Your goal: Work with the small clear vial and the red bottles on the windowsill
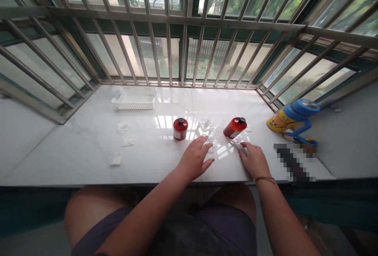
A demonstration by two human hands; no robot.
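Note:
My left hand (pixel 195 158) lies palm down on the white sill (pixel 88 157), fingers spread, its fingertips touching a crumpled clear plastic wrapper (pixel 206 128). My right hand (pixel 254 159) rests flat to the right, its fingertips on a thin clear strip (pixel 236 144); whether it grips the strip I cannot tell. An upright red bottle with a black cap (pixel 180 128) stands just beyond my left hand. A second red bottle (pixel 235 127) lies tilted on its side beyond my right hand.
A white slotted tray (pixel 134 101) sits at the back left. Three small white pads (pixel 124 127) lie on the left. A blue and yellow toy-like container (pixel 291 117) rests at the right edge. Metal window bars (pixel 183 51) close the far side.

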